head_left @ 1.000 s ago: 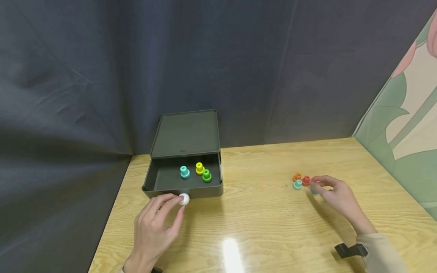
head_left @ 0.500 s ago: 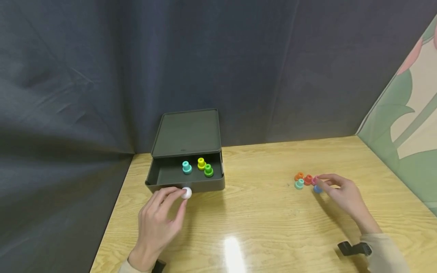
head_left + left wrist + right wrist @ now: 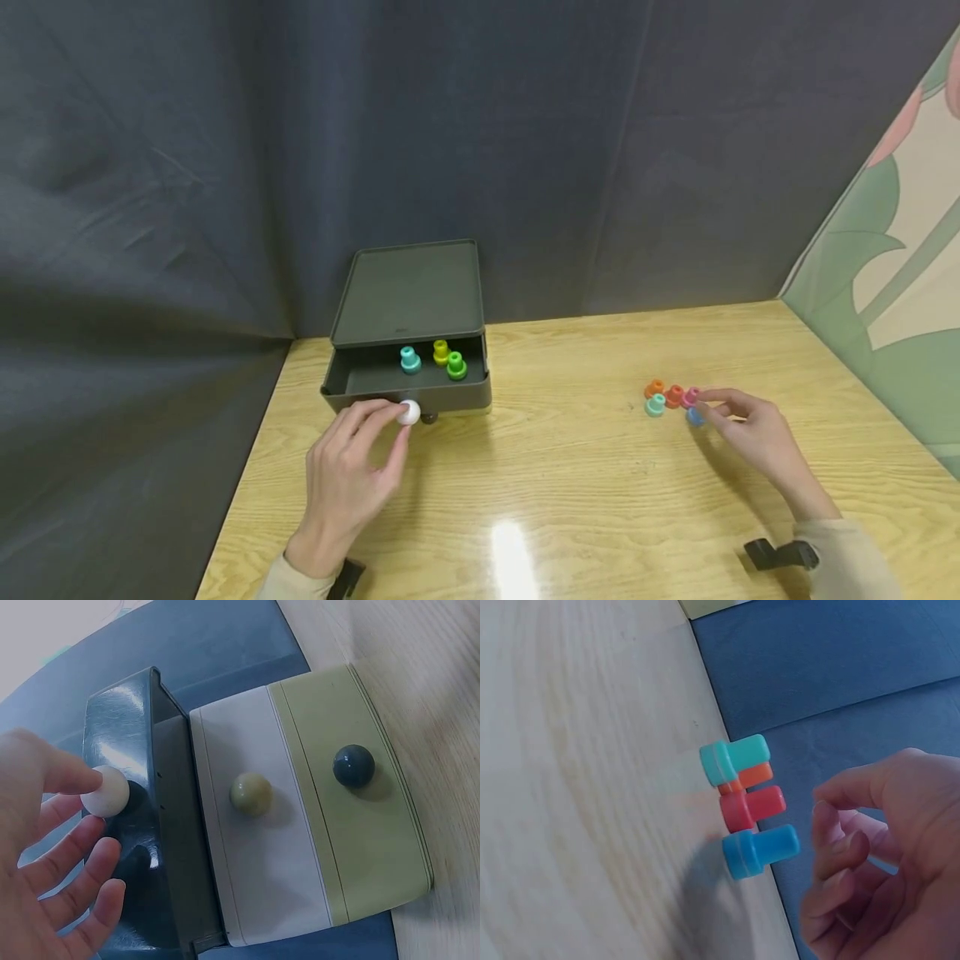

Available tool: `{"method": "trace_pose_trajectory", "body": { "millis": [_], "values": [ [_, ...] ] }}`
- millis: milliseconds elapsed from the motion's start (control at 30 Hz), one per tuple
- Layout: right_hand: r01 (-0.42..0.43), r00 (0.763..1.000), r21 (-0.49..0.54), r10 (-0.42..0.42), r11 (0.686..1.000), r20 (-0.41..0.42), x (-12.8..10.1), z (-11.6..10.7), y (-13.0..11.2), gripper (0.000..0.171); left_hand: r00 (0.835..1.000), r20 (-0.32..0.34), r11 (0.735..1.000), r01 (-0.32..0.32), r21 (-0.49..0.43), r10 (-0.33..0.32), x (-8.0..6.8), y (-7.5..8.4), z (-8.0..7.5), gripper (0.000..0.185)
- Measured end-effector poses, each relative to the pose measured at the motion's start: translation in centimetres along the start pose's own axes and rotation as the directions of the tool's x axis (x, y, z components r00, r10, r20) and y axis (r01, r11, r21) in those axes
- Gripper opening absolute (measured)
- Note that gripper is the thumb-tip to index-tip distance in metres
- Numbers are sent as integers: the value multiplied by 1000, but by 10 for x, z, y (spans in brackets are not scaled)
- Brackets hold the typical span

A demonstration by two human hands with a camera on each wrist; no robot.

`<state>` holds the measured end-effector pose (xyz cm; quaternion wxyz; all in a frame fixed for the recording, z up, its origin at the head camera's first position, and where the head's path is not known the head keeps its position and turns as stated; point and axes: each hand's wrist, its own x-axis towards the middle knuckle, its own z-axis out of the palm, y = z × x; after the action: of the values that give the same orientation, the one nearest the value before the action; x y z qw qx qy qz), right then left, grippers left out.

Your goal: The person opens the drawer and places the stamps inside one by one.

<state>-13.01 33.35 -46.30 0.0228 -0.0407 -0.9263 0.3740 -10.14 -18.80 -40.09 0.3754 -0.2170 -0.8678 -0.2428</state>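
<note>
A dark tabletop drawer unit (image 3: pixel 418 292) stands at the back left, its top drawer (image 3: pixel 450 401) partly out. The round white drawer knob (image 3: pixel 110 791) is pinched between the thumb and fingertips of my left hand (image 3: pixel 348 475). Inside the drawer are a turquoise peg (image 3: pixel 409 360), a yellow peg (image 3: pixel 441 353) and a green peg (image 3: pixel 456 367). My right hand (image 3: pixel 750 429) hovers beside a cluster on the table, fingers loosely bent and holding nothing. Nearest to it are a blue peg (image 3: pixel 760 851) and a pink peg (image 3: pixel 690 397).
Orange (image 3: pixel 654 388), red (image 3: pixel 751 807) and mint (image 3: pixel 735 759) pegs stand with that cluster. Below the top drawer are two shut drawers, with an olive knob (image 3: pixel 251 794) and a dark knob (image 3: pixel 354 766). Dark cloth (image 3: pixel 540 167) hangs behind the table.
The top drawer has slid inward, my left hand moving forward with its knob, and a dark knob below now shows. My right hand has shifted slightly right, uncovering the pink and blue pegs.
</note>
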Motion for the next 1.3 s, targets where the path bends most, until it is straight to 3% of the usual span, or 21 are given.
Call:
{"method": "trace_pose_trajectory", "body": {
  "millis": [333,633,1033,1300],
  "values": [
    [4,1000,12,-3,1000,-24,1,-3,2,48,1000,-2,1000,14,9,-14,9,-6,4,23],
    [-12,999,28,11,1000,43,3,1,7,56,1000,-25,999,14,37,-13,15,-14,5,23],
    [-55,996,37,53,998,67,2,1,19,58,996,-65,995,63,74,-58,22,-14,19,20],
    [-59,996,47,55,997,75,0,3,24,58,995,-81,996,61,61,-56,29,-18,28,19]
  ]
}}
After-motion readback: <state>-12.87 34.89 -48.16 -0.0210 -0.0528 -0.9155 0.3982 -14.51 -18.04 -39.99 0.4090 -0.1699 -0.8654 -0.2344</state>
